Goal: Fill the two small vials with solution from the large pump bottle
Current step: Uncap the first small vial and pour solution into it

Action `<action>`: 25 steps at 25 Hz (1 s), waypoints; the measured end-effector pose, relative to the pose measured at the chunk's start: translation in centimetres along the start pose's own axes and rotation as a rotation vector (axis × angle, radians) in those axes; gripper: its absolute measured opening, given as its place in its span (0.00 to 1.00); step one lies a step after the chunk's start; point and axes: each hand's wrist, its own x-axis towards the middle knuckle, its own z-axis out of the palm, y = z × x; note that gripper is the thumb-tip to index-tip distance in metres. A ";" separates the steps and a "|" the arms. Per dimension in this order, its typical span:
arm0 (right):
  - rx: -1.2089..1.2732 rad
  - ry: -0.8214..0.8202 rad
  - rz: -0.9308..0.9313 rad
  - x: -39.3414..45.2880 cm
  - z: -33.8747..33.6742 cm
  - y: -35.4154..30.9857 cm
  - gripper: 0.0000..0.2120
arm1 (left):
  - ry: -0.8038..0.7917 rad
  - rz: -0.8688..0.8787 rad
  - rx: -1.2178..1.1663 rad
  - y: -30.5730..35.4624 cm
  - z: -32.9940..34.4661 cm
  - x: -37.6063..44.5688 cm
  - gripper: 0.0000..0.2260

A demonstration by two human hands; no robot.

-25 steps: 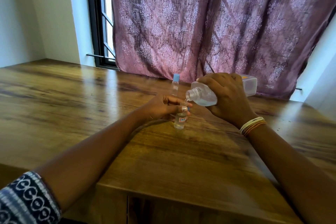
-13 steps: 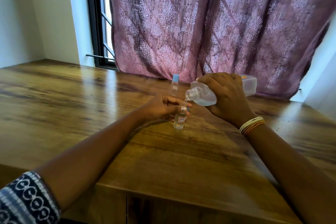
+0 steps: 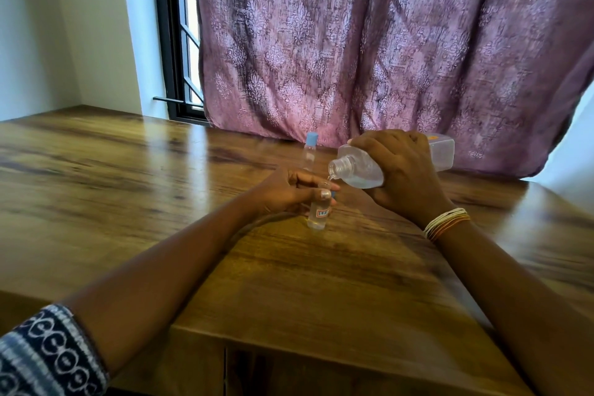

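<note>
My right hand (image 3: pixel 401 170) grips the large clear bottle (image 3: pixel 360 170), which is tipped on its side with its open neck pointing left and down. Clear liquid sits in its lower side and drips from the neck. Just under the neck stands a small open vial (image 3: pixel 318 215) with a red and white label, upright on the table, partly filled. My left hand (image 3: pixel 289 191) holds that vial near its top, with a blue cap tucked by the fingers. A second vial (image 3: pixel 310 153) with a blue cap stands upright behind my left hand.
The wooden table (image 3: pixel 160 186) stretches wide to the left and right, with its front edge close to me. A mauve patterned curtain (image 3: pixel 369 42) hangs right behind the bottles. A black window frame (image 3: pixel 170 42) is at the back left.
Almost nothing has moved. Both hands keep their hold and the large bottle stays tipped over the open vial.
</note>
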 end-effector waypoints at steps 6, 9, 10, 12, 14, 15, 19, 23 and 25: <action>0.019 -0.017 0.006 0.0 0.0 -0.1 0.23 | 0.001 -0.003 -0.006 0.4 0.3 -0.3 0.20; 0.049 -0.036 0.021 0.0 0.0 -0.2 0.23 | 0.004 0.006 -0.002 0.6 0.4 -0.3 0.22; 0.059 -0.045 0.029 0.0 -0.1 -0.3 0.23 | 0.008 0.008 0.001 0.6 0.4 -0.3 0.21; 0.083 -0.056 0.044 0.0 -0.2 -0.5 0.24 | 0.013 0.012 0.020 0.6 0.5 -0.3 0.18; 0.140 -0.065 0.072 -0.1 -0.2 -0.7 0.26 | 0.010 0.016 0.021 0.5 0.4 -0.2 0.15; 0.181 -0.070 0.089 -0.1 -0.3 -0.8 0.27 | 0.008 0.016 0.011 0.5 0.3 -0.2 0.15; 0.502 0.012 0.246 0.3 -0.9 -1.1 0.30 | 0.010 0.005 0.005 0.5 0.5 -0.3 0.13; 0.713 0.120 0.506 0.7 -1.7 0.2 0.34 | 0.036 -0.017 -0.032 0.6 0.7 -0.5 0.16; 0.819 0.152 0.666 0.7 -1.9 1.4 0.34 | 0.033 -0.027 -0.036 0.7 0.7 -0.5 0.17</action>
